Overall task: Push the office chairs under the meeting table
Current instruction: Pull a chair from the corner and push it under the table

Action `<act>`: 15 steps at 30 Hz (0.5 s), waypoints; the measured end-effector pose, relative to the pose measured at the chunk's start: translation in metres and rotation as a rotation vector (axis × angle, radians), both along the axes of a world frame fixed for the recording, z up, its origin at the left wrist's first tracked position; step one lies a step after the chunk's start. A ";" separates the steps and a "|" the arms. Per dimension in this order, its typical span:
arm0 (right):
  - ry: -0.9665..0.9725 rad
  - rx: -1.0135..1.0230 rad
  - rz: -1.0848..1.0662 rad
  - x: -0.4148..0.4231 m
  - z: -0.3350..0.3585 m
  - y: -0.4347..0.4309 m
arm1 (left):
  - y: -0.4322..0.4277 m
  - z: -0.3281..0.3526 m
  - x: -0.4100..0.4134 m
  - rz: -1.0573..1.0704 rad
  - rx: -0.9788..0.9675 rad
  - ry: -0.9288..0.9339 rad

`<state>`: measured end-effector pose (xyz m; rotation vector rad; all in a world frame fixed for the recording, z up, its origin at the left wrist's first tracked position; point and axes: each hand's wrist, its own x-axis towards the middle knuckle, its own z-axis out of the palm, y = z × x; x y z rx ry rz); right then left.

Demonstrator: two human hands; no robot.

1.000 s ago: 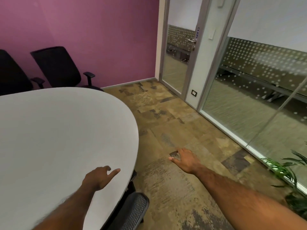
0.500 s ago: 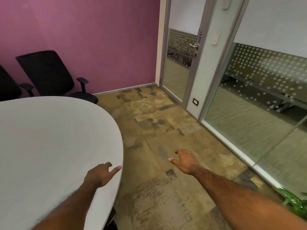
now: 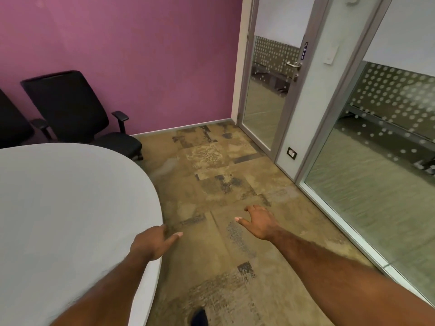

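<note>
Hands are hanging loose and holding nothing: left hand [image 3: 153, 243] spread over the table [image 3: 70, 208] edge, right hand [image 3: 259, 223] over floor. Office chair [image 3: 77, 111] is waiting unpushed at the far edge.

The desk [image 3: 70, 208] fills the left, two office chairs [image 3: 70, 109] stand behind its far edge against the back wall [image 3: 141, 55], open floor [image 3: 223, 184] lies to its right, and the glass door [image 3: 270, 90] stands far right.
</note>
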<state>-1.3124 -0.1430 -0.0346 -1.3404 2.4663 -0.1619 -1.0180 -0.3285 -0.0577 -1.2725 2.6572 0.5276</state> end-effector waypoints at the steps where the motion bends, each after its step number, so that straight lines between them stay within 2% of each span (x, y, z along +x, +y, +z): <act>1: 0.001 -0.003 -0.001 -0.010 -0.001 -0.014 | -0.014 -0.002 -0.011 -0.009 -0.007 -0.013; 15: -0.011 -0.024 -0.073 -0.126 0.008 -0.199 | -0.207 0.011 -0.134 -0.096 -0.059 -0.067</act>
